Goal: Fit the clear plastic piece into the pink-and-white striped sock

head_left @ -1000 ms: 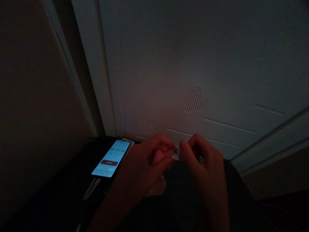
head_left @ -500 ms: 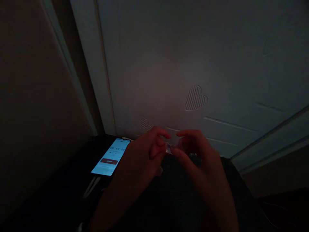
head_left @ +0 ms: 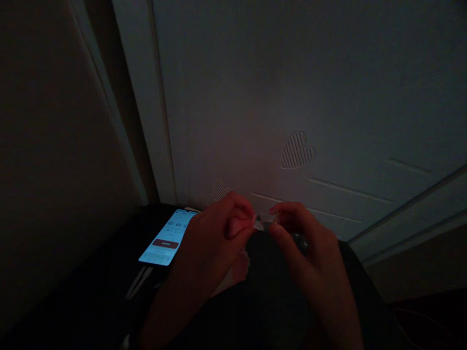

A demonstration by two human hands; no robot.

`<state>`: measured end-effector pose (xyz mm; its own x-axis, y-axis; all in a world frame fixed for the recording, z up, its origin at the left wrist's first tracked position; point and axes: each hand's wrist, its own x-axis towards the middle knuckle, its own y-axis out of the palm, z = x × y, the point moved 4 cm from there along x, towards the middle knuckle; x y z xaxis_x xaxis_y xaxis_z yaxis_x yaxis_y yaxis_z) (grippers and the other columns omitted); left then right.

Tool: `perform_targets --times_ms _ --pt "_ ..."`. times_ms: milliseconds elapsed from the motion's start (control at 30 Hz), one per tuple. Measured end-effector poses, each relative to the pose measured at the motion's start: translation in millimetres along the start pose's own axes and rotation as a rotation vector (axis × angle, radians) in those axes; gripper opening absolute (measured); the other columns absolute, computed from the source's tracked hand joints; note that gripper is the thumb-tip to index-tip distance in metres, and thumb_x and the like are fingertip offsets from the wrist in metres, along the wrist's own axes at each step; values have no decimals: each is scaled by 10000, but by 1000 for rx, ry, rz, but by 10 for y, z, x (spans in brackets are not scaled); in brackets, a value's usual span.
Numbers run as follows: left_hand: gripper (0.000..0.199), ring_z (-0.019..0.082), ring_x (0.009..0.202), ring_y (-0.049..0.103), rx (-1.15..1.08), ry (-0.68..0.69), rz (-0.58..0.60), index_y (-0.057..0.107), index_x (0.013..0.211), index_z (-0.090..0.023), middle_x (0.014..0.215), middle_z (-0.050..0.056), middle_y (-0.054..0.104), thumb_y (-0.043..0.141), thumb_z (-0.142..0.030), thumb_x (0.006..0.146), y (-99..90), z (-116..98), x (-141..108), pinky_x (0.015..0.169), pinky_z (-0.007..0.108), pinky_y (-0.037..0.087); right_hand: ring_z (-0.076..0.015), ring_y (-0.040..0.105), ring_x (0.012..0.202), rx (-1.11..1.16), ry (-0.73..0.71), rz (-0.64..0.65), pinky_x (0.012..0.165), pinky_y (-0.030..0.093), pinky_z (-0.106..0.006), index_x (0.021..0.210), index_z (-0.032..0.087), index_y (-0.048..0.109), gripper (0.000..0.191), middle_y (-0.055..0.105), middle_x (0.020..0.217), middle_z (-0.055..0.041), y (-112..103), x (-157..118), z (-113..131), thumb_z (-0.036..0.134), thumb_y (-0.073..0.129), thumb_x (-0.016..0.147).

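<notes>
Between my two hands is a small clear piece (head_left: 268,219), see-through and glassy, its exact kind too dim to tell. My left hand (head_left: 222,233) pinches its left end between thumb and fingers. On the other side, my right hand (head_left: 306,238) grips the right end with thumb and index finger. A pale, reddish-lit scrap (head_left: 239,268) shows below my left hand, partly hidden by it. Some small shiny bits (head_left: 301,239) lie behind my right thumb, too dark to identify.
A lit phone (head_left: 164,238) with a running timer lies left of my left forearm, a white cord (head_left: 139,282) below it. Ahead stands a pale panel (head_left: 237,97) with carved hearts. Dark cloth lies under my hands.
My right fingers have shifted and the clear piece between the hands now shows more fully. My left fingertips have closed together. More of the pale scrap shows below my left hand.
</notes>
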<state>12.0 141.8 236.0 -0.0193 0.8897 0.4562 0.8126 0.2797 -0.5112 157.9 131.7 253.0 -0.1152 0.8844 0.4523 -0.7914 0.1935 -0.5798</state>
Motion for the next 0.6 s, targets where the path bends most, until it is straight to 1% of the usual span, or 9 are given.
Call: perform_targets --times_ms 100,200,267,300,367,400,467,500,600 --pt "110 138 661 611 -6 -9 6 542 789 -246 714 -59 650 593 -224 694 17 -24 -7 596 228 427 -108 555 577 -14 39 -18 523 396 -216 760 192 578 140 593 626 20 -7 13 18 316 525 802" --pt "106 139 654 611 -9 -38 3 540 762 -241 691 -58 648 598 -203 682 22 -36 -10 594 230 429 -80 477 466 -31 75 -48 438 326 -198 575 181 518 289 505 497 41 3 25 16 340 494 816" --pt "94 142 655 612 -8 -33 26 543 767 -239 692 -52 649 583 -202 691 26 -37 -5 584 231 431 -77 467 452 -27 88 -63 426 318 -196 556 180 513 306 493 483 42 17 30 6 345 494 813" --pt "89 142 659 612 -5 -22 34 545 774 -240 698 -50 650 575 -206 697 24 -34 -1 581 231 431 -82 486 472 -14 85 -67 438 336 -196 596 182 540 267 517 507 38 22 31 2 342 505 807" --pt "83 140 658 611 6 4 30 545 781 -239 696 -53 645 565 -215 705 14 -15 7 574 229 430 -102 546 556 28 52 -63 499 394 -206 773 197 596 141 587 604 25 24 30 0 325 540 786" --pt "81 138 655 609 14 12 17 543 782 -238 692 -55 641 564 -218 706 8 0 10 572 227 429 -114 570 609 50 29 -50 540 421 -216 878 211 596 151 614 665 18 23 28 -1 313 561 772" --pt "82 133 645 604 25 27 -8 538 780 -233 683 -60 633 568 -221 704 3 30 14 567 224 427 -132 592 694 77 -11 -6 608 452 -239 1019 240 561 277 640 770 8 19 19 -7 287 591 748" --pt "87 130 642 602 29 34 -12 536 782 -232 682 -61 631 569 -218 703 6 43 14 567 223 427 -137 596 721 80 -19 19 632 459 -248 1043 251 551 303 642 808 4 17 14 -16 274 595 744" --pt "105 124 637 600 48 52 -7 536 789 -233 682 -65 629 561 -187 699 26 61 16 570 221 424 -144 594 756 71 -10 45 673 466 -269 1019 260 556 270 636 876 0 4 4 -48 245 587 751"
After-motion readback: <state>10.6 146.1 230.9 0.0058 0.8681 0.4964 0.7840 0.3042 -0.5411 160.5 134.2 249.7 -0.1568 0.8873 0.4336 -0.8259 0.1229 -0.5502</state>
